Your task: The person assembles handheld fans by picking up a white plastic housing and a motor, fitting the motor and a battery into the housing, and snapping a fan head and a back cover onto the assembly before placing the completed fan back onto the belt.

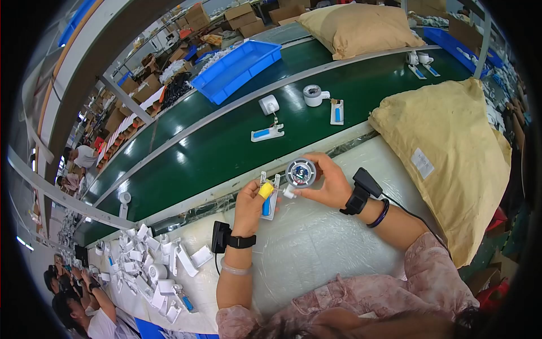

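Note:
My left hand grips a white plastic handle shell with a blue battery cell in it. A yellow cover sits on one of its fingertips. In my right hand is a round grey-and-white device head, its circuit board facing up. A short white stem on the head points toward the handle shell; whether wires join the two I cannot make out. Both hands are above the plastic-covered table, close to the green conveyor belt.
On the belt lie similar heads with handles and a blue tray. A heap of white plastic parts covers the table's left side. A large tan sack stands at right, another sack beyond the belt. Other people sit at lower left.

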The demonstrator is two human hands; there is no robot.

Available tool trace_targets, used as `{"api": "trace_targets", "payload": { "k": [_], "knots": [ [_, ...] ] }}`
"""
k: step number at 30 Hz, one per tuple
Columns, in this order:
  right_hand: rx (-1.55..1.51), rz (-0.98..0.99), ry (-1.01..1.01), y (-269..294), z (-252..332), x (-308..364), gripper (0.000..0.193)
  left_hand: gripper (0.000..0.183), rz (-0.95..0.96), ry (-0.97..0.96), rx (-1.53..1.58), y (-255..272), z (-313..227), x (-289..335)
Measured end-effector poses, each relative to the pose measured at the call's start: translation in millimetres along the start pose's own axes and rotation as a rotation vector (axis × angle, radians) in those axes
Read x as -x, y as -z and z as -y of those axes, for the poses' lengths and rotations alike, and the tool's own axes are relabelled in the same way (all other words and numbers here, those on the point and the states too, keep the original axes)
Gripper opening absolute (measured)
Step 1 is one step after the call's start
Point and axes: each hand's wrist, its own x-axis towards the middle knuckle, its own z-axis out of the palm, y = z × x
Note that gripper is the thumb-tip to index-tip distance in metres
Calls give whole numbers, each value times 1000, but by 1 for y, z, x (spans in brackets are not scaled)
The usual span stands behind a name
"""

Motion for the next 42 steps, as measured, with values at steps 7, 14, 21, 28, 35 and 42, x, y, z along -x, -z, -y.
{"api": "trace_targets", "payload": {
  "k": [7,14,21,28,35,42],
  "knots": [
    [14,23,-25,1,0,0,68,19,2,2,16,-1,0,0],
    [-5,-19,25,-3,-4,-1,70,17,20,-40,-45,3,1,0],
    [-9,-14,7,-2,-1,-1,69,18,24,-25,-29,2,-1,1],
    [11,-2,-12,-1,-1,-3,69,19,13,2,-21,3,3,-3],
    [57,167,-65,-6,-9,2,54,30,-64,71,291,29,1,-11],
    [123,248,-87,-12,-13,-4,34,36,-387,-235,720,98,20,-48]
  ]
}}
